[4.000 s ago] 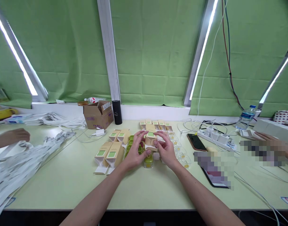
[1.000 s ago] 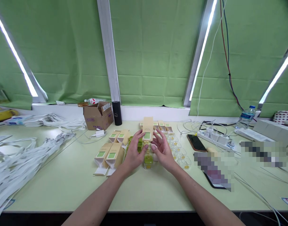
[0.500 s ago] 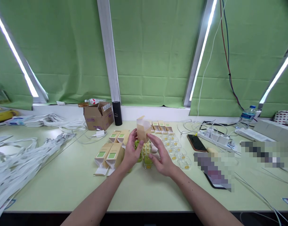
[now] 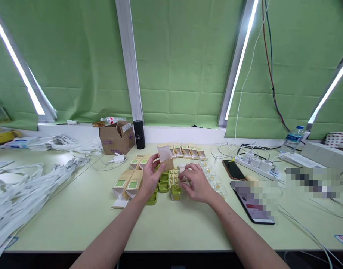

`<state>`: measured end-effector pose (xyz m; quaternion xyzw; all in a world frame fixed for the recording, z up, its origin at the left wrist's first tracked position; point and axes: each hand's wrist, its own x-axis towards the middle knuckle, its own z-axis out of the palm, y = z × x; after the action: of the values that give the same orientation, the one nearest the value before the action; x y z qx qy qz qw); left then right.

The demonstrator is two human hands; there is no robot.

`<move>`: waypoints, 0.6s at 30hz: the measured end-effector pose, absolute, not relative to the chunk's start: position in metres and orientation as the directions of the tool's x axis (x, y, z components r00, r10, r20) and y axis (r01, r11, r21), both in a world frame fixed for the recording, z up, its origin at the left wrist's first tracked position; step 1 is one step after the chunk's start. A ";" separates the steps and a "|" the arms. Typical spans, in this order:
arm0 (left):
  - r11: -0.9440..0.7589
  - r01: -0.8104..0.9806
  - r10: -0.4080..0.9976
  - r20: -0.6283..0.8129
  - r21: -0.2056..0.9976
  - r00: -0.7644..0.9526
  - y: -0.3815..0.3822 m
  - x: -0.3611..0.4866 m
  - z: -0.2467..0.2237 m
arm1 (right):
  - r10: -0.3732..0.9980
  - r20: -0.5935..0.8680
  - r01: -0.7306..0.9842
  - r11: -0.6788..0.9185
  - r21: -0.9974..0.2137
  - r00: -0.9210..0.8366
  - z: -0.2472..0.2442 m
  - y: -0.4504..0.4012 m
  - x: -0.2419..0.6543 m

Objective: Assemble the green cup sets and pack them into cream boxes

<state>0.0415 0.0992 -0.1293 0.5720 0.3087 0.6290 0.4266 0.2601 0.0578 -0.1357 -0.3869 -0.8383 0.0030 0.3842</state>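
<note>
My left hand point(image 4: 152, 173) grips a small kraft-paper box point(image 4: 167, 163), its pale inner flap standing up at the top. My right hand point(image 4: 194, 183) is over the middle of the table, fingers bent and drawn together beside small white rolls point(image 4: 182, 166); what lies between its fingertips is hidden. Just below them stands a clear square container with a green lid point(image 4: 176, 190). Square green lids point(image 4: 163, 186) lie between the hands, next to rows of small yellowish pieces point(image 4: 173, 175). Clear containers point(image 4: 216, 180) are partly covered by my right hand.
Kraft boxes point(image 4: 135, 183) stand on the left, and more point(image 4: 189, 151) line the back. A carton point(image 4: 117, 138), a black cylinder point(image 4: 139, 134) and white straps point(image 4: 48, 190) are farther left. Phones point(image 4: 234, 170), a power strip point(image 4: 258, 164) and cables lie right.
The kraft box has moved slightly left and tilted in my left hand. My right hand has come away from the box, its fingers curling down by the white rolls.
</note>
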 end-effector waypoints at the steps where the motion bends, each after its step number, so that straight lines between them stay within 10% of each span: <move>1: -0.444 -0.183 0.891 0.453 0.877 0.012 0.100 0.040 -0.129 | 0.680 0.592 0.673 0.681 -0.290 -0.433 -0.134 0.057 0.261; 18: -0.477 0.320 0.878 0.427 0.819 0.215 0.076 -0.004 -0.107 | 0.753 0.403 0.717 0.641 -0.275 -0.520 -0.138 0.053 0.253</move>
<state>-0.0039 0.0757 -0.1071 0.7204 0.4156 0.4686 0.2979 0.2532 0.0529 -0.1378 -0.4220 -0.8709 0.0370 0.2491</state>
